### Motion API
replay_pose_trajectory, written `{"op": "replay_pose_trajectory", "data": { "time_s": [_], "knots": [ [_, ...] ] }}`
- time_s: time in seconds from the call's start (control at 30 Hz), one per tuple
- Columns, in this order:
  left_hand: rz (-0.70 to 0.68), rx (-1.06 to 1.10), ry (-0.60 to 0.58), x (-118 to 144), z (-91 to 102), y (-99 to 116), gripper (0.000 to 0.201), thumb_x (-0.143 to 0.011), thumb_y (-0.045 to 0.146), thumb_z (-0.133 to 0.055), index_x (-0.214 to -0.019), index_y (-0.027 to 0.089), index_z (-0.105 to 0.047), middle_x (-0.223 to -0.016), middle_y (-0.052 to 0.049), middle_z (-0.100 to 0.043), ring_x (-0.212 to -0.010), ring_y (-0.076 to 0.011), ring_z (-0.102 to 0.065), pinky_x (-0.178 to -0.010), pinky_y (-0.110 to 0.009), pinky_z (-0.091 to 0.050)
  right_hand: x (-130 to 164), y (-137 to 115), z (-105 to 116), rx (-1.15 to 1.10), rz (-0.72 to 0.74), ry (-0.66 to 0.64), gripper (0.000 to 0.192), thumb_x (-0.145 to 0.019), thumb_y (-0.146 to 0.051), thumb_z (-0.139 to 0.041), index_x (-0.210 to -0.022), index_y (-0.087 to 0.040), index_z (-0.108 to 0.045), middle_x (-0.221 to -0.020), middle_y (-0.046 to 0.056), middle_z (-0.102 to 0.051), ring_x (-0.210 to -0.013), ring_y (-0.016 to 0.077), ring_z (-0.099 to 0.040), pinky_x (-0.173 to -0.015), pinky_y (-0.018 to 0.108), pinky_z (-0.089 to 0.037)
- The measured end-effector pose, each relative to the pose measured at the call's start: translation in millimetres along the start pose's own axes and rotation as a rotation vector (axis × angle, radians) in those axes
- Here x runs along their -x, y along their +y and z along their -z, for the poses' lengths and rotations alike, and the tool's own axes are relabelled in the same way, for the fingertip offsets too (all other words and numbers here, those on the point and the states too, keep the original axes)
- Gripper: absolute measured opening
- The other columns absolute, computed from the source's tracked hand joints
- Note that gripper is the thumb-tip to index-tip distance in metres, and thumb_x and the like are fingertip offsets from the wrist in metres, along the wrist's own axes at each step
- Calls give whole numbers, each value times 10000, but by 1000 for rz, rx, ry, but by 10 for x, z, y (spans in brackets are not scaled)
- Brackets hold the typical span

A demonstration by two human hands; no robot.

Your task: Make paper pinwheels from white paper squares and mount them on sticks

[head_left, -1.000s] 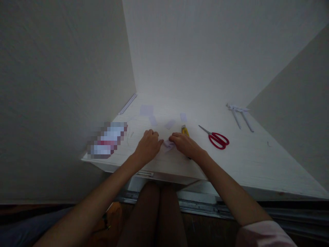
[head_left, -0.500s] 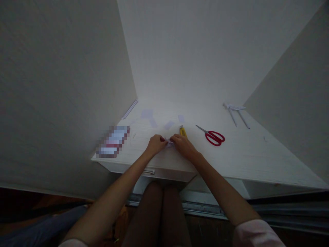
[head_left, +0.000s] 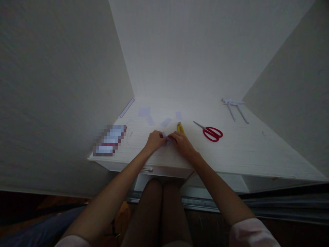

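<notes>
Close to the front edge of the white desk (head_left: 246,156), my left hand (head_left: 155,140) and my right hand (head_left: 181,142) meet over a small piece of pale paper (head_left: 165,135). The fingers of both hands are pinched on it, and they hide much of its shape. A yellow utility knife (head_left: 180,128) lies just beyond my right hand, partly covered by it. Red-handled scissors (head_left: 210,132) rest further right, pointing back and left. Pale paper scraps (head_left: 166,122) lie flat beyond my hands.
At the left edge lies a blurred-out flat object (head_left: 110,140). Thin white sticks (head_left: 126,107) line the left wall. A frame of white paper tubes (head_left: 232,103) lies at the back right. Walls enclose the desk; a drawer handle (head_left: 147,169) is below its front edge.
The paper between my hands has tilted, so a pale end now stands up beside my left fingers. My hands remain together; the whole view has shifted slightly.
</notes>
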State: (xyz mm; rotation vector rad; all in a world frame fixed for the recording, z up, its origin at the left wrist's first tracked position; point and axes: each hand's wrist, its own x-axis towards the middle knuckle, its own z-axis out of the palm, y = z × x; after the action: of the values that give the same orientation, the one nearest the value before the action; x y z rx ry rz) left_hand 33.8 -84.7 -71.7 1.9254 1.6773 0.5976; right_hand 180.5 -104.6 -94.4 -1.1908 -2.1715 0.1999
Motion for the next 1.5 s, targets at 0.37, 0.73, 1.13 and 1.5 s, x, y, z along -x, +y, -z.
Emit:
{"op": "replay_pose_trajectory", "data": {
  "time_s": [0.37, 0.73, 1.13, 1.5],
  "knots": [
    [-44, 551, 99, -35, -155, -161, 257, -608, 368, -642, -612, 112, -624, -498, 12, -534, -471, -86, -440, -450, -200, -307, -4, 28, -30, -24, 66, 149, 202, -859, -117, -401, -880, -117, -602, -837, 92, -617, -822, 155, -575, -770, 304, -483],
    [-87, 670, 196, 15, -209, -169, 257, -626, 324, -637, -722, 88, -659, -604, -11, -619, -549, -115, -521, -517, -217, -384, 16, -49, -20, 33, 105, 111, 213, -864, -123, -374, -895, -150, -584, -806, 74, -565, -788, 161, -543, -736, 333, -495],
    [-115, 639, 261, 10, -251, -211, 233, -655, 342, -618, -696, 115, -646, -563, 10, -577, -534, -105, -499, -487, -205, -363, 14, -72, -40, 78, 107, 91, 211, -874, -134, -362, -871, -153, -572, -781, 68, -549, -754, 158, -526, -712, 328, -489],
    [-168, 547, 284, 36, -251, -192, 287, -687, 408, -593, -690, 125, -642, -557, 5, -575, -500, -99, -481, -486, -202, -362, -4, -30, -56, 53, 51, 165, 197, -877, -200, -401, -994, -146, -551, -870, 93, -575, -836, 171, -540, -767, 336, -482]
  ]
}}
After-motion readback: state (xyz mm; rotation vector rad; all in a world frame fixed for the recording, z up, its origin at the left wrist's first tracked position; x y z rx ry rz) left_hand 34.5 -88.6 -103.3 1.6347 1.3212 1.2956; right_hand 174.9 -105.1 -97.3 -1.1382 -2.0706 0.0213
